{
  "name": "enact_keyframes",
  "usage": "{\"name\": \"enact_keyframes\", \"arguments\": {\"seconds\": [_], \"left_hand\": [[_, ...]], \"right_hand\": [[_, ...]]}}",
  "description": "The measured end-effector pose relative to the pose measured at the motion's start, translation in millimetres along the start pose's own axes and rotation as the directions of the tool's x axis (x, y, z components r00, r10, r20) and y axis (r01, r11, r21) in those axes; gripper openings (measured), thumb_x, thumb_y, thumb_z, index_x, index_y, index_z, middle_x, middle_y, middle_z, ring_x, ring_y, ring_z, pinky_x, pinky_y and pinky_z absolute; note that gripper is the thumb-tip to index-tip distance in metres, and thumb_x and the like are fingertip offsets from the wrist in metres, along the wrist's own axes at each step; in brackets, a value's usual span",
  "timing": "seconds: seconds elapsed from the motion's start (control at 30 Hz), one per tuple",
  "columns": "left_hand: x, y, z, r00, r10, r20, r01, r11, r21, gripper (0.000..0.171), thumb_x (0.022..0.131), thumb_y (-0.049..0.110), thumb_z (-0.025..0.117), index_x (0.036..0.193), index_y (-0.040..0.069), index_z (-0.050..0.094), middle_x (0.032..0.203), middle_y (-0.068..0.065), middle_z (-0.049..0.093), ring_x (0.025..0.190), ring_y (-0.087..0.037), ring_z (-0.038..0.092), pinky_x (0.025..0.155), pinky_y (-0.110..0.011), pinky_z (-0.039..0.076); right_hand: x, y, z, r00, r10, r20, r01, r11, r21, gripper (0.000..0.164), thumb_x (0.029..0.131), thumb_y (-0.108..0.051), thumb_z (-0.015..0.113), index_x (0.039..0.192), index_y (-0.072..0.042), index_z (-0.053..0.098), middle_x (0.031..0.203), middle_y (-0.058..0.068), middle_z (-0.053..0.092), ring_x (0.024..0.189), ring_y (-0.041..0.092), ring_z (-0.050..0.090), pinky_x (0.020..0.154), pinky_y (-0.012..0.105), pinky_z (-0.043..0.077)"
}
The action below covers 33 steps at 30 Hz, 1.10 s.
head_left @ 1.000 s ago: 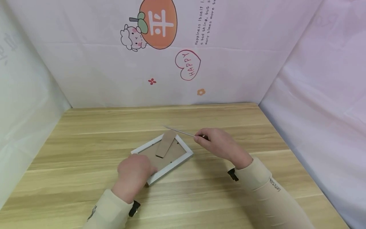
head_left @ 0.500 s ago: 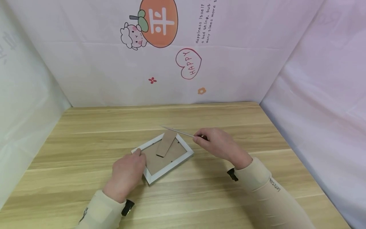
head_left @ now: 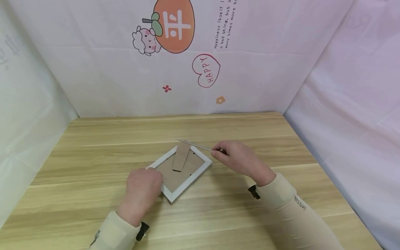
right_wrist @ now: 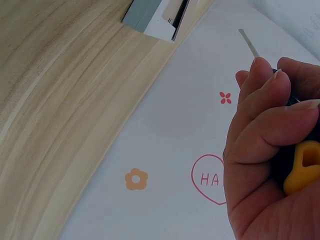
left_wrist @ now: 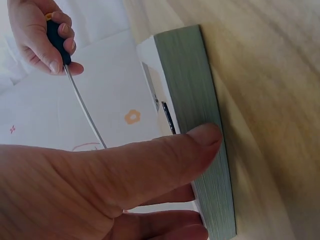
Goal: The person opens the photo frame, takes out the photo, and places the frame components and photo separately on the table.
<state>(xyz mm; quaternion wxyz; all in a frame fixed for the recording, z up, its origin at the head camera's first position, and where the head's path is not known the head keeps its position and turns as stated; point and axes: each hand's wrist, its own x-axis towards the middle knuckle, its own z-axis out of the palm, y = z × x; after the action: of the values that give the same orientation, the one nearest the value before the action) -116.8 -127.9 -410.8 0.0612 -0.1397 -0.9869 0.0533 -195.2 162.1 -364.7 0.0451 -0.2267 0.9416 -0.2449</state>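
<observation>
A picture frame [head_left: 189, 181] with a white rim lies back side up on the table in the head view. Its brown backing carries a stand leg [head_left: 181, 157]. My left hand [head_left: 144, 185] grips the frame's left corner; in the left wrist view the thumb [left_wrist: 197, 140] presses on the greenish side edge, while other fingertips are partly hidden below it. Right of the frame, my right hand [head_left: 239, 158] holds a screwdriver [head_left: 198, 146] above the table. The shaft points left past the top of the stand leg. Its dark handle with a yellow end [right_wrist: 306, 167] sits within curled fingers.
The wood-grain table [head_left: 103, 146] extends around the frame. Behind it hangs a white printed cloth [head_left: 118, 83], with more white cloth at both sides. Each wrist wears a black strap clip [head_left: 142, 231].
My left hand has moved off the frame's backing to grip its left corner. The frame has turned a little, its near corner shifting right. The right hand and screwdriver stay nearly still.
</observation>
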Motion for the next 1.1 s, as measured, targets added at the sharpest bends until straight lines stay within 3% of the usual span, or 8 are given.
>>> {"name": "enact_keyframes", "arguments": {"seconds": [0.4,0.7,0.9,1.1], "left_hand": [[-0.1,14.3,5.3,0.989,0.041,-0.143,-0.034,0.998,0.051,0.03,0.07,0.012,0.067,0.049,0.015,0.045,0.052,0.0,0.042,0.05,-0.019,0.042,0.056,-0.036,0.037],[2.5,22.8,6.3,0.99,0.038,-0.139,-0.036,0.999,0.012,0.039,0.061,0.031,0.075,0.05,0.018,0.04,0.05,0.002,0.036,0.048,-0.017,0.038,0.06,-0.036,0.037],[2.4,25.9,6.9,0.99,0.039,-0.136,-0.038,0.999,0.008,0.039,0.062,0.029,0.074,0.05,0.019,0.038,0.048,0.004,0.034,0.047,-0.016,0.035,0.059,-0.035,0.034],[0.9,29.9,6.6,0.983,0.07,-0.171,-0.069,0.998,0.01,0.036,0.067,0.013,0.067,0.048,0.02,0.038,0.046,0.006,0.033,0.046,-0.012,0.032,0.056,-0.032,0.03]], "right_hand": [[-1,2,1,1.0,0.003,-0.005,-0.003,1.0,-0.013,0.027,0.096,-0.044,0.055,0.106,-0.025,0.072,0.082,-0.008,0.062,0.071,0.011,0.054,0.066,0.034,0.047],[-3,3,2,1.0,0.004,0.005,-0.004,1.0,-0.015,0.029,0.096,-0.044,0.054,0.107,-0.023,0.071,0.085,-0.008,0.063,0.073,0.011,0.055,0.067,0.034,0.047],[-4,3,2,1.0,-0.002,0.0,0.002,1.0,-0.015,0.028,0.096,-0.045,0.053,0.105,-0.025,0.071,0.084,-0.01,0.063,0.073,0.011,0.055,0.066,0.034,0.048],[-4,3,3,1.0,-0.004,-0.004,0.004,1.0,-0.014,0.028,0.096,-0.044,0.054,0.105,-0.024,0.071,0.085,-0.011,0.063,0.073,0.01,0.055,0.067,0.033,0.048]]}}
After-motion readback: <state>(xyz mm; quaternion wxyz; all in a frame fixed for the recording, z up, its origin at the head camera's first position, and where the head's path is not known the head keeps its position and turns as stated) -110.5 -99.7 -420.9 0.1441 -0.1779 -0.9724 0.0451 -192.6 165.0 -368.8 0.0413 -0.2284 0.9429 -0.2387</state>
